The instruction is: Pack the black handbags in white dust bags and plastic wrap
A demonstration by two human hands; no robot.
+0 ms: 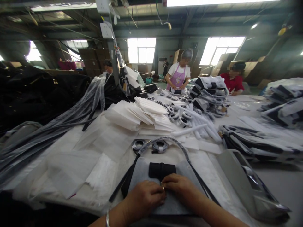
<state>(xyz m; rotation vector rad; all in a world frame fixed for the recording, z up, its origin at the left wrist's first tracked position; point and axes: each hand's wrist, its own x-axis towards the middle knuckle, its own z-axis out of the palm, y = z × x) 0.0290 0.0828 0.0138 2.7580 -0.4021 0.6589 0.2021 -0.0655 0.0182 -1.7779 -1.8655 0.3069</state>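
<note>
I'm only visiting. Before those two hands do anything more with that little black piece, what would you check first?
1. Both hands on the work: left hand and right hand meet at a small metal piece. Ok.
2. Grip on that piece firm: cannot tell, fingers hide it.
3. Black piece lies flat on the grey cloth: ok.
4. Black strap untangled: cannot tell, its ends are hidden.
5. Wrapped strap coils lie just beyond the cloth: ok.
</note>
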